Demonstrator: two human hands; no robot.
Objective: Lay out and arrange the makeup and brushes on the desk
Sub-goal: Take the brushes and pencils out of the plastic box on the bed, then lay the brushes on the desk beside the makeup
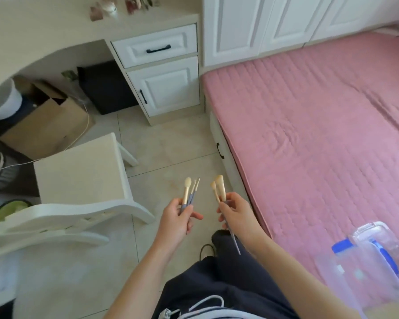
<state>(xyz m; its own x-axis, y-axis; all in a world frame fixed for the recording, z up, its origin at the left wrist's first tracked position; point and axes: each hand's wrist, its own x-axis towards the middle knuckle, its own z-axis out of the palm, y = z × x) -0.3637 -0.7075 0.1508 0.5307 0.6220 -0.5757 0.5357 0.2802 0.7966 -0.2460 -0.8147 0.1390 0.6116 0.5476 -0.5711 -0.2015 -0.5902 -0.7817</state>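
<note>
Starting closest in, a clear plastic box with blue clips appears to rest on the pink bed, behind and outward of the right hand. Whether any makeup remains in it I cannot tell, and anything forgotten there would leave the layout short. The right hand pinches a pair of brushes between thumb and fingertips, bristles up. One long handle pokes well down past the palm toward the leg, and so light a pinch could let it slide out or snag on clothing. Just beside it, the left hand has its fingers curled round three brushes, bristles up and fanned apart at the tips. Held low on the handles, they may splay and slip. Beneath both hands is tiled floor, where a fall would dirty the bristles. Ahead and outward of the left hand stands a white chair, between the person and the surface; squeezing past it with both hands full could knock a brush loose. Farthest ahead, the surface carries small blurred items, and brushes dumped there in a heap could roll off the edge.
</note>
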